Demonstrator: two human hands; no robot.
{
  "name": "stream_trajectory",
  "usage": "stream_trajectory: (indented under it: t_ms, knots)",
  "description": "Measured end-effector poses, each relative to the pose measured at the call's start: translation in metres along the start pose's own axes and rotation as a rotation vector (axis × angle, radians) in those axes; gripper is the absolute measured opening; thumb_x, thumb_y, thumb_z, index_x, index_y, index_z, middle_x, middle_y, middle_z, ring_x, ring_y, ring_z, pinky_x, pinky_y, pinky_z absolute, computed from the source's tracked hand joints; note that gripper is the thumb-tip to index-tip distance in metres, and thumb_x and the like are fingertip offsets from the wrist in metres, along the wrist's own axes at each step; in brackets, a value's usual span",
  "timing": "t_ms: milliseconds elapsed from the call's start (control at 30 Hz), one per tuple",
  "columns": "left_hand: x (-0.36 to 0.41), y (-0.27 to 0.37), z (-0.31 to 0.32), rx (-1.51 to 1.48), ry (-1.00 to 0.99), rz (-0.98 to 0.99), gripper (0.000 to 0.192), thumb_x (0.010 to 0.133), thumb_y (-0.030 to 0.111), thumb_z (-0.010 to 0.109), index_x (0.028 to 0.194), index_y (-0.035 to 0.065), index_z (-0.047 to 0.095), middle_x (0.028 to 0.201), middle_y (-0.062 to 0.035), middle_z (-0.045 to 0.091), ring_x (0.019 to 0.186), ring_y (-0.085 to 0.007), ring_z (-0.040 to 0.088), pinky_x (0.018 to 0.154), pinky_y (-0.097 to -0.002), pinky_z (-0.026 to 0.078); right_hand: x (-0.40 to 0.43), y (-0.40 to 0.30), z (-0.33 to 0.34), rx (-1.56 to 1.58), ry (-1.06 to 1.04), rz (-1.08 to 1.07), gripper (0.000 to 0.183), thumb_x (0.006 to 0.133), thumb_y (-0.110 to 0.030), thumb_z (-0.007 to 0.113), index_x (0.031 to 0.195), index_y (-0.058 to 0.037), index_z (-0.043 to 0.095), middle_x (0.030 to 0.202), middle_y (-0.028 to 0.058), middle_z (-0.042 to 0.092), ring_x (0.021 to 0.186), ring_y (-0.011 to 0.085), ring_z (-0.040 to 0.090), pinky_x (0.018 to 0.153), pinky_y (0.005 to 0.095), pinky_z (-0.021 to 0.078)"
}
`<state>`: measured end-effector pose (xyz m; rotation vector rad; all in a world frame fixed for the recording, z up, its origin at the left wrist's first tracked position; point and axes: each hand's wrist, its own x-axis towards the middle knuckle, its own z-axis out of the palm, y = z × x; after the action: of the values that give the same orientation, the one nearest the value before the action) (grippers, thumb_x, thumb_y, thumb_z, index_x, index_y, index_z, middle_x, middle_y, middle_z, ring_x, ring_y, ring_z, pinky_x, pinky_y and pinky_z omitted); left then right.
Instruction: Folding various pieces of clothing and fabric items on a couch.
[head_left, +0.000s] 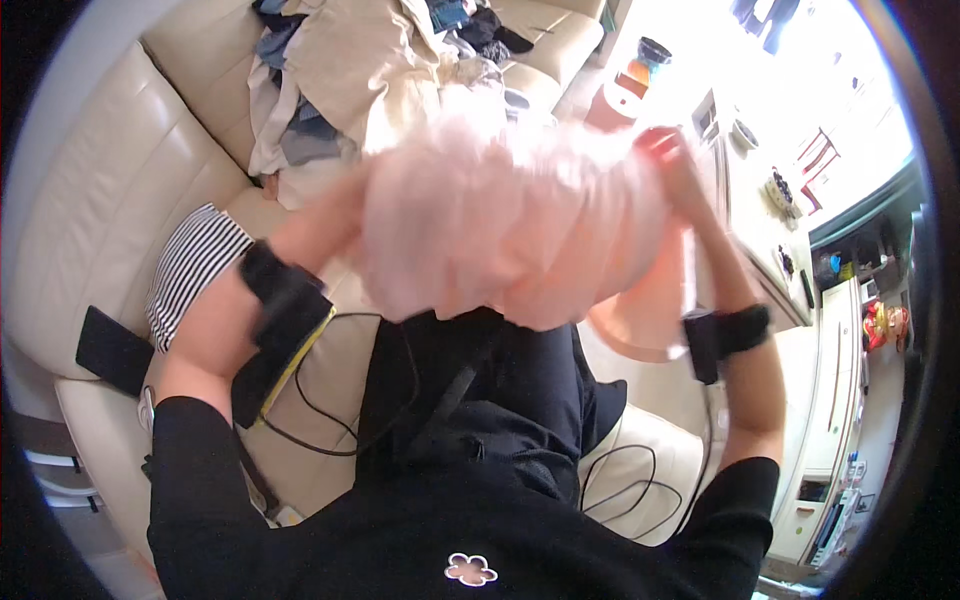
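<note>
A pale pink cloth (517, 232), probably a garment, is held up before me, spread between my hands and blurred by motion. My right hand (667, 154) grips its upper right edge. At the left end, my left hand (360, 191) goes in behind the fabric. Its fingers are hidden, but that end is held up there. Below the right side hangs a smoother peach-pink part (645, 322); I cannot tell whether it belongs to the same piece. Black straps with devices sit around both forearms.
A heap of clothes (360, 67) lies on the cream leather sofa (97, 202). A striped cloth (199, 270) and a dark flat panel (112, 349) lie to my left. Black cables (322, 450) run beside my legs. On the right stand a long table (757, 195) and white cabinets (825, 420).
</note>
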<state>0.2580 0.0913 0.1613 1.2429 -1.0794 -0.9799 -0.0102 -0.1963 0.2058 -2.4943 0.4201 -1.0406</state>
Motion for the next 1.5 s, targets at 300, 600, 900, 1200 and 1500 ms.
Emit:
stream_trajectory:
  t_ms: [300, 600, 900, 1200, 1500]
  knots:
    - [-0.011, -0.069, 0.097, -0.719, -0.294, -0.676, 0.027, 0.09, 0.011, 0.044, 0.117, 0.0043, 0.045, 0.108, -0.004, 0.054, 0.096, -0.0107, 0.054, 0.085, -0.027, 0.045, -0.18, 0.028, 0.127, 0.0, -0.335, 0.619, 0.035, 0.075, -0.031, 0.061, 0.084, 0.0034, 0.061, 0.081, 0.0181, 0.062, 0.075, 0.0273, 0.06, 0.066, 0.034, 0.0463]
    - [-0.017, -0.068, 0.123, -0.416, -0.275, -0.818, 0.043, 0.081, 0.009, 0.054, 0.121, 0.0088, 0.038, 0.09, -0.0013, 0.053, 0.067, -0.0075, 0.056, 0.044, -0.022, 0.043, -0.173, 0.016, 0.108, 0.288, -0.59, 0.719, 0.031, 0.08, -0.027, 0.057, 0.087, 0.0033, 0.057, 0.071, 0.0084, 0.059, 0.066, 0.0137, 0.054, 0.06, 0.0259, 0.0434]
    - [0.002, -0.086, 0.139, -0.084, -0.409, -0.578, 0.036, 0.071, 0.007, 0.055, 0.105, -0.0006, 0.048, 0.085, -0.0079, 0.051, 0.06, -0.011, 0.05, 0.047, -0.0227, 0.04, -0.159, -0.027, 0.111, 1.543, -0.582, 1.465, 0.028, 0.091, -0.018, 0.042, 0.109, 0.0015, 0.05, 0.104, 0.0131, 0.057, 0.089, 0.0203, 0.059, 0.078, 0.0337, 0.0509]
    - [0.019, 0.0, 0.146, 0.357, -0.329, 0.365, 0.017, 0.076, 0.01, 0.061, 0.093, 0.004, 0.06, 0.109, -0.0125, 0.052, 0.102, -0.0218, 0.05, 0.087, -0.0347, 0.04, -0.152, -0.047, 0.074, 1.676, -0.607, 0.608, 0.046, 0.086, -0.017, 0.054, 0.127, -0.006, 0.037, 0.124, 0.0082, 0.045, 0.109, 0.0183, 0.048, 0.092, 0.035, 0.0412]
    - [0.028, -0.031, 0.122, 0.089, -0.441, 0.079, 0.078, 0.079, 0.066, 0.038, 0.119, -0.0007, 0.045, 0.121, -0.0122, 0.045, 0.114, -0.0177, 0.04, 0.098, -0.0288, 0.027, -0.104, -0.046, 0.039, 0.722, -0.799, 0.246, 0.07, 0.065, -0.015, 0.074, 0.127, -0.0109, 0.042, 0.127, 0.0045, 0.044, 0.118, 0.017, 0.038, 0.1, 0.032, 0.027]
